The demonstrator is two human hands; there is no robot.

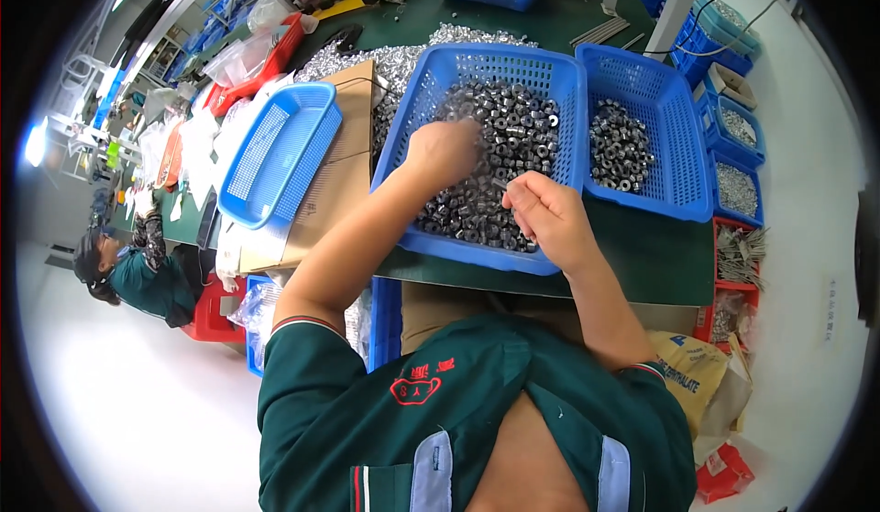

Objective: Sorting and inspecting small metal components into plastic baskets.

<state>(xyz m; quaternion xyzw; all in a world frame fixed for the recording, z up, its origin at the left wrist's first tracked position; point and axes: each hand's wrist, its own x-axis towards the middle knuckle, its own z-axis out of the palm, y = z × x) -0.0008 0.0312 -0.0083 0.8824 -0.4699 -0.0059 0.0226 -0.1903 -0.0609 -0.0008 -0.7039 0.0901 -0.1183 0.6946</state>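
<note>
A large blue perforated basket stands on the table before me, filled with small dark metal ring-shaped parts. My left hand is over the left side of these parts, its fingers smeared by motion; whether it holds any cannot be made out. At the basket's near right side, my right hand is closed in a pinch. What looks like the end of a thin metal rod pokes out from its fingertips toward the left hand.
To the right, a second blue basket holds fewer dark rings. A shallow blue basket rests on cardboard at left. Shiny metal parts are heaped behind; thin rods lie far right. Another person sits at far left.
</note>
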